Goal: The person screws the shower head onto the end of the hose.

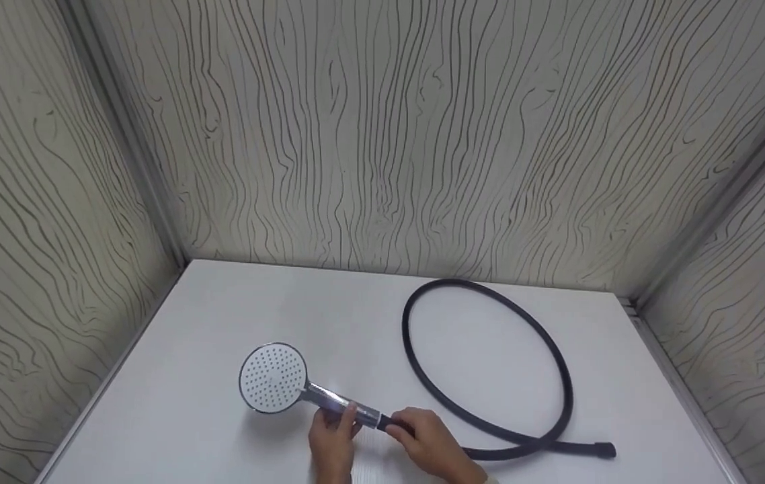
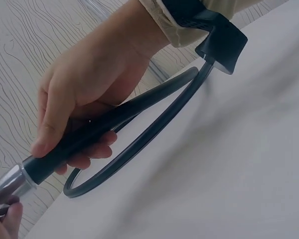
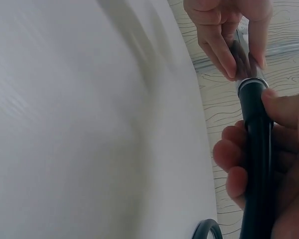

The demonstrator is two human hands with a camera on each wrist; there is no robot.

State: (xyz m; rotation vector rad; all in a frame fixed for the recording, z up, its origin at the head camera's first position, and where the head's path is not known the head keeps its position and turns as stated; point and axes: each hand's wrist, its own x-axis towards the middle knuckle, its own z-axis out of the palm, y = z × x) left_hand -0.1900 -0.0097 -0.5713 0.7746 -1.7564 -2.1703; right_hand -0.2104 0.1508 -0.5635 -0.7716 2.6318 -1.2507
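Note:
A round shower head (image 1: 273, 378) with a white nozzle face and chrome rim is held above the table, tilted face up. My left hand (image 1: 333, 444) grips its chrome handle (image 1: 323, 395), thumb along the top. My right hand (image 1: 431, 442) curls round the black end of a shower hose (image 1: 565, 376), right at the foot of that handle. In the right wrist view, the black hose end (image 3: 255, 97) lines up with the chrome collar and meets it. The hose runs back from my right hand in a large loop on the table.
The white tabletop (image 1: 329, 302) carries the hose loop on its right side. The hose's free end (image 1: 603, 450) lies at the front right. Wood-grain patterned panels (image 1: 382, 134) stand behind and on both sides, with metal rails (image 1: 120, 128) at the corners.

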